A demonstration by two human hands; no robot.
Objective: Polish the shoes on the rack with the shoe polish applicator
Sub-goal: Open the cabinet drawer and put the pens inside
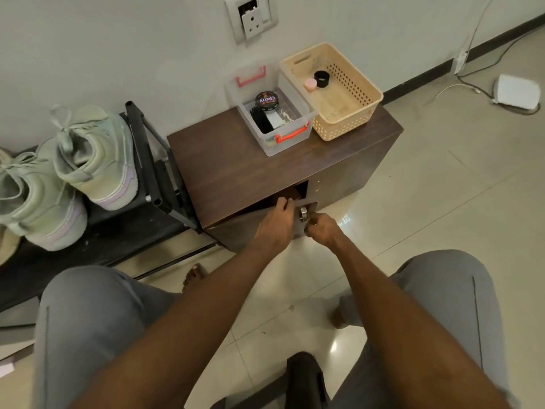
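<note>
We judge that we are at a preparatory step: no polishing is under way, and both hands are at the front of the brown cabinet, working its small door. Our left hand reaches over the door's top edge, fingers curled at the dark opening, though we cannot tell whether they hold anything inside. Our right hand pinches the metal knob on the door, fingers closed narrowly round it. Both forearms stretch forward between our knees, wrists close together at the cabinet's front edge. The shoes, a pale green pair, stand untouched on the black rack, just beside the cabinet's left side. At the back right corner of the cabinet top sits a clear box with a tin of polish and a dark brush-like applicator, touching a beige basket. The next move, we think, calls for finishing with the door, then freeing a hand for the applicator.
</note>
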